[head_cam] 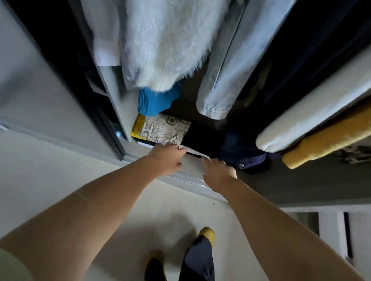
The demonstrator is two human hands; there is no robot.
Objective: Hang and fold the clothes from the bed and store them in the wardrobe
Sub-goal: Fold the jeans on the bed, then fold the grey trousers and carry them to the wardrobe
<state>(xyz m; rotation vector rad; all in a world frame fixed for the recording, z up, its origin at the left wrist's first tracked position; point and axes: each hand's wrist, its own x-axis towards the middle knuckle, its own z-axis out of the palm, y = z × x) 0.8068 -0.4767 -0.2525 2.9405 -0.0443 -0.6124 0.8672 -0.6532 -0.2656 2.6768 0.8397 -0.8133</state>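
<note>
Folded white garment [193, 151] at the near edge of the wardrobe floor [203, 122], pinched by my left hand [165, 158] and right hand [218, 171] at either end; I judge it light, limp, best held by both folded edges.

You have one wide-angle view from your head, looking steeply down and forward into the open wardrobe [121, 106]. It sits close: hanging clothes fill the top, the floor [37, 174] and your feet the bottom.
</note>
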